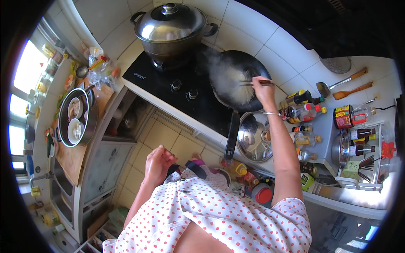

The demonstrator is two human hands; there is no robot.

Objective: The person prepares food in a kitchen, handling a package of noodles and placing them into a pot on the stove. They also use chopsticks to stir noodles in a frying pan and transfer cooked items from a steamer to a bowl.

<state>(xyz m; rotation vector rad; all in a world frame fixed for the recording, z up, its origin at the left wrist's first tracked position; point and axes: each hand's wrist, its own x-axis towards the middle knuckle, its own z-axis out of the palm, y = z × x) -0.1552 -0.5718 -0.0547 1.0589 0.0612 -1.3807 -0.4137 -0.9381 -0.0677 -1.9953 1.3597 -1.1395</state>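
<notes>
My right hand (263,90) grips a pair of dark chopsticks (248,83), their tips at pale, thin noodles (242,90) in the black wok (264,66). Steam rises from the wok and blurs its left side. The wok's long black handle (233,132) points back over the front edge of the black glass-topped gas stove (164,85). Low in front of my body, my left hand (158,166) holds nothing that I can see, its fingers loosely bent. A glass lid with a metal rim (253,139) lies just right of the handle, below my right forearm.
A large lidded pot (172,34) occupies the left burner. Sauce and oil bottles (302,112) crowd the right counter. Left, a pot holding two bowls (77,118) stands on a wooden cutting board (74,161) near the sink (61,193). More bottles (239,169) stand low by my legs.
</notes>
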